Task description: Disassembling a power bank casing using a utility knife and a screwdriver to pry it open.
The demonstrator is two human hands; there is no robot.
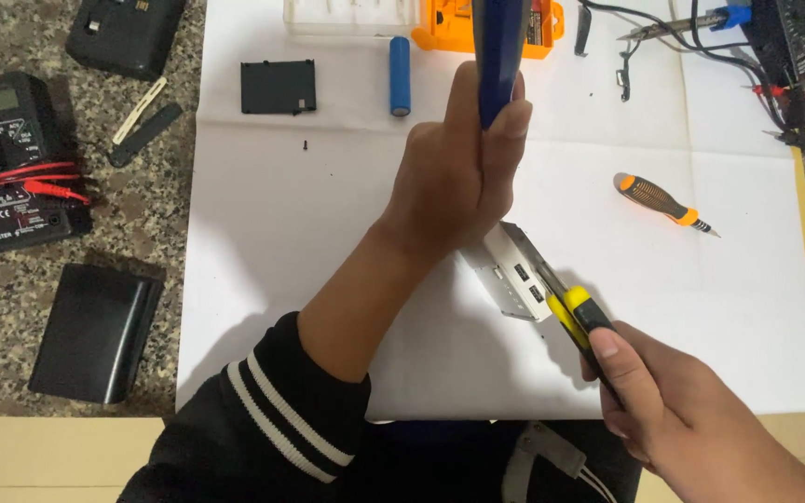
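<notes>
Two hands work one stiff, light silver metal casing (pixel 512 272): left hand (pixel 458 172) clenched around blue cylindrical handle (pixel 498 51), right hand (pixel 673 401) gripping yellow-black screwdriver (pixel 578 312) at casing's edge.

Bright, even indoor light from above

Soft shadows fall toward the viewer on the white paper (pixel 328 233); the image is sharp, without glare.

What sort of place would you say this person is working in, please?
Probably a hobby electronics repair bench: a multimeter with red leads on a stone counter, a soldering iron at the top, and screwdrivers on white paper.
</notes>
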